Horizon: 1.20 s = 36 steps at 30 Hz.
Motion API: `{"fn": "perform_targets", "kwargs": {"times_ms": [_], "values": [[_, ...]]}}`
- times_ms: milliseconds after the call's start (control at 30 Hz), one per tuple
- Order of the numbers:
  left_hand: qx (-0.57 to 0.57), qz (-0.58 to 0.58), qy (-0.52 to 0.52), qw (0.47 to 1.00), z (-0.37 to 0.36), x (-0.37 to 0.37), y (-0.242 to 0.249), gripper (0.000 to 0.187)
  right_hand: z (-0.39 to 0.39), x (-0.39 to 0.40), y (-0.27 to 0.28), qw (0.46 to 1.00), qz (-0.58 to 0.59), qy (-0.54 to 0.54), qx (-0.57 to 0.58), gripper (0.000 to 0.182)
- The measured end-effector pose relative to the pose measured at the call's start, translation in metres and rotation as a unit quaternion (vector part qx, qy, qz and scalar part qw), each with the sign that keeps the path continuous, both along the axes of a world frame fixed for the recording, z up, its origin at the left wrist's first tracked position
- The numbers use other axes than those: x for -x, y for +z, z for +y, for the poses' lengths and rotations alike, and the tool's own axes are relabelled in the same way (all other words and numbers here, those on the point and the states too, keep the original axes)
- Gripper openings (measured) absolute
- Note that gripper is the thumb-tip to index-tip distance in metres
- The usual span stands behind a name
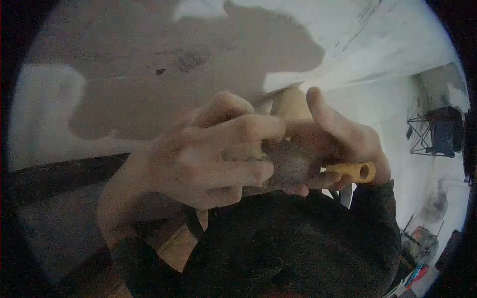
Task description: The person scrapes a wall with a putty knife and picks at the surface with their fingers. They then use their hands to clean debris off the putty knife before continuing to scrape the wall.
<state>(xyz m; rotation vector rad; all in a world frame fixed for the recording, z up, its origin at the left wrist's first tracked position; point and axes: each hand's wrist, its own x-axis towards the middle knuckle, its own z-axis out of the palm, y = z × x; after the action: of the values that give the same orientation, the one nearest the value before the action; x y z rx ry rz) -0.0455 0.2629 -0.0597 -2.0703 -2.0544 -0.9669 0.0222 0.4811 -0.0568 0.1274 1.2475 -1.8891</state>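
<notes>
My left hand [213, 154] reaches in from the left with its fingers bent round a dull, greyish-brown rounded thing [292, 168]. The dim light hides what kind of thing it is. Pale yellowish bits show between these fingers. In my right hand [348, 136] is a yellow handle [360, 172] with a round hole at its end; the fingers curl round it and the thumb sticks up. The far end of that tool is hidden behind the hands. Both hands are close together in front of my dark clothing. Just behind them shows a pale beige thing [290, 103].
A light, marked surface [164, 94] with dark shadows spreads beyond the hands. Along the left runs a dark edge [69, 171]. Black framed equipment [442, 131] stands far right on a pale floor [392, 119], with colourful items [417, 275] at the lower right.
</notes>
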Motion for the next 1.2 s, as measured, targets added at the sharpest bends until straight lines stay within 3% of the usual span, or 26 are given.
{"fn": "perform_targets", "kwargs": {"times_ms": [200,367,633,833,1000,1100,1200], "values": [[0.026,-0.011,-0.011,1.0,0.001,0.002,0.008,0.018,-0.001,-0.002,0.001,1.0,0.0,-0.021,0.005,0.1],[0.003,0.044,-0.028,0.999,0.005,0.001,0.015,0.025,0.003,-0.005,0.003,1.0,0.022,-0.006,0.008,0.102],[-0.01,0.048,-0.034,0.998,0.01,-0.004,0.012,0.022,0.002,-0.012,0.008,0.997,0.073,-0.039,0.002,0.108],[0.002,0.027,-0.039,0.999,0.013,-0.005,0.015,0.023,0.013,-0.013,0.005,0.997,0.07,0.008,-0.026,0.109],[0.062,-0.018,-0.041,0.997,0.017,-0.006,0.029,0.025,0.02,-0.009,0.007,0.997,0.033,0.064,-0.023,0.103],[0.149,0.005,-0.049,0.988,0.022,-0.008,0.047,0.022,0.02,-0.005,0.007,0.992,0.039,0.112,-0.048,0.093],[0.268,0.057,-0.043,0.961,-0.014,-0.03,0.025,0.021,-0.025,-0.013,-0.027,0.987,0.039,0.134,-0.075,0.088]]}}
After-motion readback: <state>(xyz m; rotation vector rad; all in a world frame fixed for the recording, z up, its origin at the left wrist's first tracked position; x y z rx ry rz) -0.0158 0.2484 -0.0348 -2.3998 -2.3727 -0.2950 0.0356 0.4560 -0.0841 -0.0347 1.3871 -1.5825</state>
